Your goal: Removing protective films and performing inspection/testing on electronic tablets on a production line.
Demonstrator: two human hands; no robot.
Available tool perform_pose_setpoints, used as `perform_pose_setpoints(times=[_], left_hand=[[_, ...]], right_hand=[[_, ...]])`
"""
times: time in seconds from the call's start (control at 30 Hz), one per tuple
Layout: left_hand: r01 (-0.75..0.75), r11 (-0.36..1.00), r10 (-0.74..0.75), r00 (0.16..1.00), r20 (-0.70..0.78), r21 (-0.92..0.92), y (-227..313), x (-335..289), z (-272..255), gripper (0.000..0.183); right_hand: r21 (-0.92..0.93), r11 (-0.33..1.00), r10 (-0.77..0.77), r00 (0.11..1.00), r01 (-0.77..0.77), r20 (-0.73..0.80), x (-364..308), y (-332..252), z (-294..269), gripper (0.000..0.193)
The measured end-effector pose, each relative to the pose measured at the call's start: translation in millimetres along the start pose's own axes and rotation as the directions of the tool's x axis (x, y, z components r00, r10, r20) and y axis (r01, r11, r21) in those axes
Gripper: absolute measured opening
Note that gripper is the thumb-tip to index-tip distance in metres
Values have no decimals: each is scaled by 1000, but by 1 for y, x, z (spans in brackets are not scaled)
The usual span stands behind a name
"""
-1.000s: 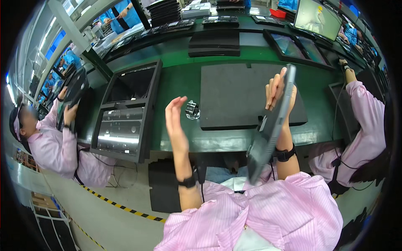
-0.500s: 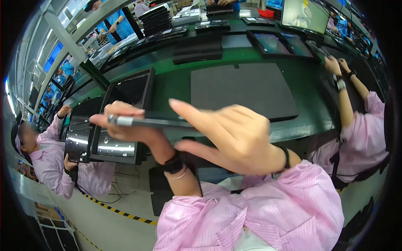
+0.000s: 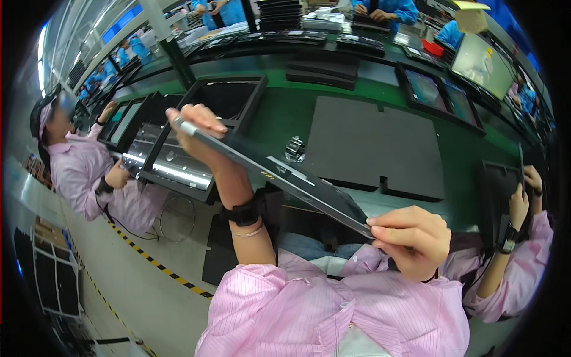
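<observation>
I hold a thin, dark, tablet-like panel [image 3: 279,178] tilted above the near edge of the bench, seen almost edge-on. My left hand [image 3: 199,134] grips its far left end, fingers over the top. Near its right corner, my right hand [image 3: 416,235] pinches the edge between thumb and fingers. Beyond the panel a dark grey foam sheet [image 3: 375,143] with notched edges lies flat on the green bench. A small shiny black-and-clear object [image 3: 295,149] sits just left of the sheet; its kind is unclear.
Black foam trays [image 3: 238,89] with glossy panels stand left, beside a seated co-worker [image 3: 77,160]. Another tray [image 3: 440,98] holding two screens lies far right. Stacked black foam blocks [image 3: 324,71] sit behind the sheet. At right, a second co-worker's arms [image 3: 511,238] reach over the bench.
My right hand has moved down and right and now pinches the panel's edge. The panel has tilted, its right end lower. The view has shifted, and the small shiny object is now visible.
</observation>
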State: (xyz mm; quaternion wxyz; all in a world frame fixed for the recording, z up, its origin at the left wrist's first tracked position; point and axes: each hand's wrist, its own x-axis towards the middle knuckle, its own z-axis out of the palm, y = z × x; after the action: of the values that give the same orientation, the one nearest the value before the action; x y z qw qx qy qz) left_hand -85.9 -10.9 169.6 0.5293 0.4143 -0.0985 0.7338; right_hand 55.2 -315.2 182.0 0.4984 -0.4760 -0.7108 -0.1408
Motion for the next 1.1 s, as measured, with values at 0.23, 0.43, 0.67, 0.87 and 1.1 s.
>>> perform_pose_setpoints(times=[0.23, 0.43, 0.67, 0.87, 1.1], left_hand=[[119, 991, -113, 989, -100, 57, 5, -18, 43, 57], [190, 981, -189, 981, -34, 33, 2, -20, 58, 58], [300, 949, -311, 943, 120, 97, 5, -42, 91, 60], [385, 909, -410, 896, 172, 159, 11, -46, 103, 62], [402, 914, -381, 900, 212, -62, 4, -63, 118, 61]], right_hand=[[617, 570, 637, 766, -542, 84, -1, 21, 16, 3], [580, 608, 671, 742, -542, -10, 9, 51, 28, 8], [593, 565, 750, 656, -573, -82, 13, 88, 44, 14], [658, 496, 788, 612, -567, -68, -1, 100, 38, 16], [706, 406, 815, 579, -580, 7, -14, 92, 35, 18]])
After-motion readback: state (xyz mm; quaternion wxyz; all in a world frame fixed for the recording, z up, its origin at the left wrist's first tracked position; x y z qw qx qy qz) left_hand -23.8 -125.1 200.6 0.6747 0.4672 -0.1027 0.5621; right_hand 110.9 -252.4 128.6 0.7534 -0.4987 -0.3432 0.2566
